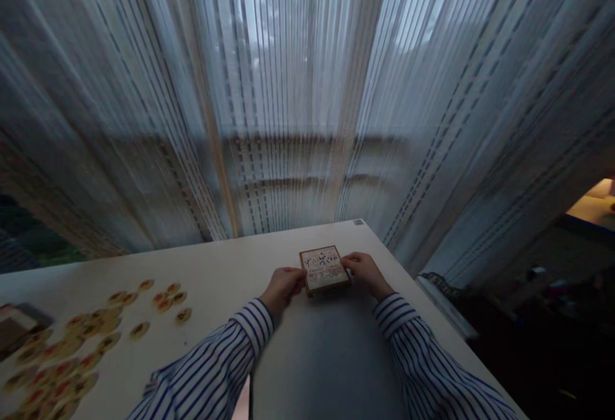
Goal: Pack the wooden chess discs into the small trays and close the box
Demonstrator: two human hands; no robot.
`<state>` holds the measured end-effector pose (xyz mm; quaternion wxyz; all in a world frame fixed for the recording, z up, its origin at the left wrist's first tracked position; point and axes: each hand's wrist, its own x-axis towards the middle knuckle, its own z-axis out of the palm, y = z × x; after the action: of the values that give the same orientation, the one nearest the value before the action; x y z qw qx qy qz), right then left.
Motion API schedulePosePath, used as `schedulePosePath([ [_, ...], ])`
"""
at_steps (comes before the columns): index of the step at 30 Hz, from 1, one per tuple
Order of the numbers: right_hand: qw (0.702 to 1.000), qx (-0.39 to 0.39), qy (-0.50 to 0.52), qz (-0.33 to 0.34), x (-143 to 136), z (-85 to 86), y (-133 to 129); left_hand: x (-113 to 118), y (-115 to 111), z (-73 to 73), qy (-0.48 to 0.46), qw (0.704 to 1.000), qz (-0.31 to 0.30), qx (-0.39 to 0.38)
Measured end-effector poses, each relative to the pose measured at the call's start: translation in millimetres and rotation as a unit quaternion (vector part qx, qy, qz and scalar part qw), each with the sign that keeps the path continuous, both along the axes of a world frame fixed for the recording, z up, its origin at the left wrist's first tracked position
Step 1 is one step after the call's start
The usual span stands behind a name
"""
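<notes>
A small square box (325,269) with a brown rim and a pale, printed top lies near the far right part of the white table. My left hand (284,288) pinches its left edge between thumb and fingers. On the opposite side, my right hand (366,273) grips the right edge the same way. Fingertips of both hands touch the box; the undersides of the fingers are hidden. Striped sleeves cover both forearms.
Many round wooden xiangqi pieces (96,324) with red or dark marks are scattered at the table's left. A brown box (19,327) sits at the far left edge. The white table (230,260) ends before a sheer striped curtain (307,100).
</notes>
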<state>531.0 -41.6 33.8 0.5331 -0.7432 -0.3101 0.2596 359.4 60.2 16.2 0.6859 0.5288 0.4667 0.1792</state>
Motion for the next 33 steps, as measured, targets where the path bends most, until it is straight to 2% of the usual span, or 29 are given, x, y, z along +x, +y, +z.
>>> schedulePosePath([
  [5,0.999,-0.031,-0.02,-0.01,9,-5.7,8,10,1,3.4,0.07,0.997,-0.041,0.01],
  [11,0.997,-0.067,-0.036,-0.017,12,-9.0,11,15,2,15.1,0.132,0.987,-0.086,0.036],
  [21,0.992,-0.097,-0.071,-0.023,15,-12.9,13,16,18,32.0,0.157,0.969,-0.167,0.09],
  [27,0.989,-0.114,-0.089,-0.02,16,-16.2,14,18,24,31.9,0.173,0.957,-0.198,0.122],
  [33,0.983,-0.127,-0.135,-0.016,17,-20.3,11,17,22,23.8,0.192,0.942,-0.214,0.172],
])
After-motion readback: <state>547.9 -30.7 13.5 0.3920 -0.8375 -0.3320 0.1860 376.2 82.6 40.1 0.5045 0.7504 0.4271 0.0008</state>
